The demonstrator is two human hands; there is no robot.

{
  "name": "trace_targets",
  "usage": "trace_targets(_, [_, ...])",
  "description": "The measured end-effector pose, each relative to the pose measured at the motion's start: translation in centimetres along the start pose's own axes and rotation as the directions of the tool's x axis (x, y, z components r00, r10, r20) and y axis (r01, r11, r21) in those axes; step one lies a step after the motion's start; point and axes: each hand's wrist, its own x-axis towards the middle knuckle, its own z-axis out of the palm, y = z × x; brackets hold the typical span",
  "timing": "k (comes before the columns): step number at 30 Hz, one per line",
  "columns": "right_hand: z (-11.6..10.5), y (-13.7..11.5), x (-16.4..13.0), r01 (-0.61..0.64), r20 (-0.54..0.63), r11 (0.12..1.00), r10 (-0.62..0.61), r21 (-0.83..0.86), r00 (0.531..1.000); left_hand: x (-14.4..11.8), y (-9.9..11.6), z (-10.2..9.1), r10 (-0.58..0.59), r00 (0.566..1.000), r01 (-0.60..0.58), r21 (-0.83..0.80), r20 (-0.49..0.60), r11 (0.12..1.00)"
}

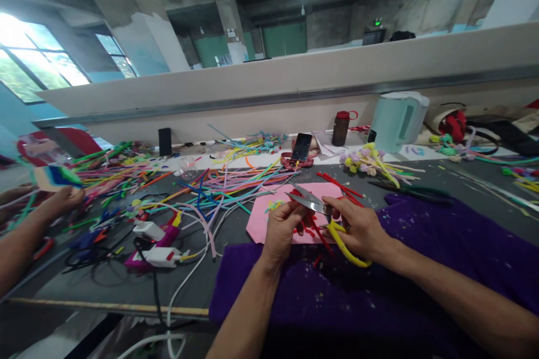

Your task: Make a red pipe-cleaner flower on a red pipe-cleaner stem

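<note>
In my right hand (pixel 364 230) is a pair of scissors (pixel 310 202) with yellow handles, its blades spread and pointing left. My left hand (pixel 280 230) pinches a red pipe cleaner (pixel 322 236) close beside the blades; part of it is hidden by the fingers. Both hands are over a pink sheet (pixel 259 214) with short red pieces and some yellow-green bits on it. More red pipe cleaners (pixel 343 186) lie at the sheet's far right edge. A purple cloth (pixel 295 297) is spread under my forearms.
Loose coloured pipe cleaners (pixel 236 179) cover the table's left half, near a power strip (pixel 168 241) with cables. Behind are a phone (pixel 302 147), a brown bottle (pixel 341 129) and a pale green kettle (pixel 398 122). Pliers (pixel 421 193) lie right. Another person's hand (pixel 67 202) holds something striped.
</note>
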Motion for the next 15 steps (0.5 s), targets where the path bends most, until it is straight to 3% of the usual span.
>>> trace_targets(7, [-0.14,0.12,0.04,0.028,-0.019,0.999,-0.028,-0.024,0.999,-0.24,0.46,0.25,0.057,0.998,-0.053,0.134,-0.024,0.990])
trace_targets(15, [-0.22,0.21,0.03,0.050,-0.008,0.998,-0.050,-0.030,0.999,-0.34,0.52,0.35,0.068,0.998,-0.064,0.173,-0.013,0.983])
